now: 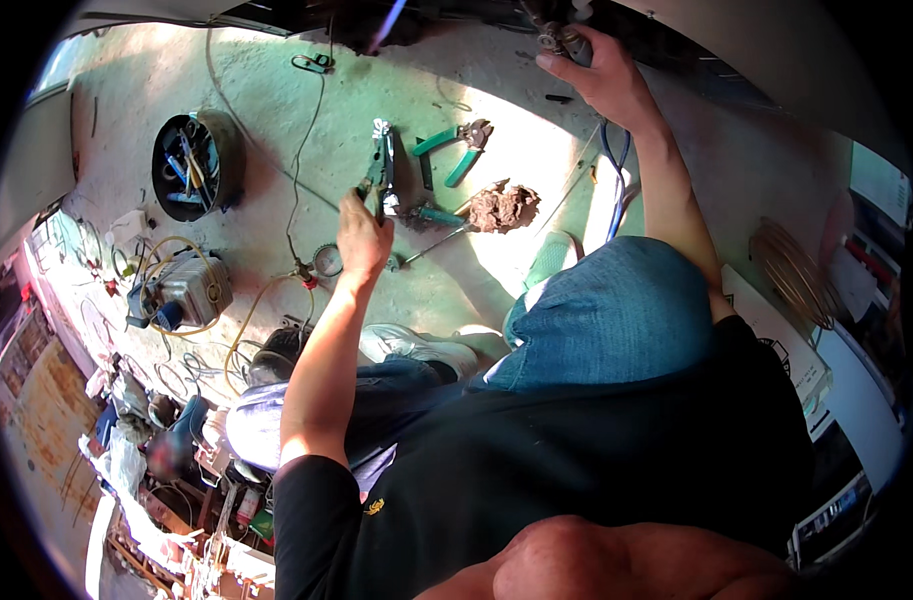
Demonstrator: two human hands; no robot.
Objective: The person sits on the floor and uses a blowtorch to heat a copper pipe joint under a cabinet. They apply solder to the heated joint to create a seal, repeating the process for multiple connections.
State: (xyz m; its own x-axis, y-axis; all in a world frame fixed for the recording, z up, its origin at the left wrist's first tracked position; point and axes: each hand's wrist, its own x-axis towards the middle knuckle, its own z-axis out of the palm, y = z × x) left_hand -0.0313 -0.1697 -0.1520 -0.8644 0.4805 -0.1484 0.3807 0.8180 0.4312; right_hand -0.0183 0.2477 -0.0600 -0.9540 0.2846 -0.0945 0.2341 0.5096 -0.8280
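Note:
My left hand (364, 235) reaches down to the concrete floor, its fingers closed around green-handled pliers (374, 172). Right beside them lies a slim black and silver tool (390, 180). At the top right, my right hand (601, 78) is closed on a grey metal fitting with a round knob (550, 43), close to a dark machine edge; its far end is lost in shadow. Cutters with green handles (463, 150) lie spread just right of my left hand. A screwdriver (438, 245) and a crumpled brown lump (502, 207) rest nearer to me.
A round black tub of tools (231, 165) stands at the left. Below it sit a boxy metal device with hoses (196, 288) and a pressure gauge (327, 260). Blue hoses (617, 190) run beside my right forearm. Clutter (176, 470) fills the lower left; a copper coil (791, 272) is at right.

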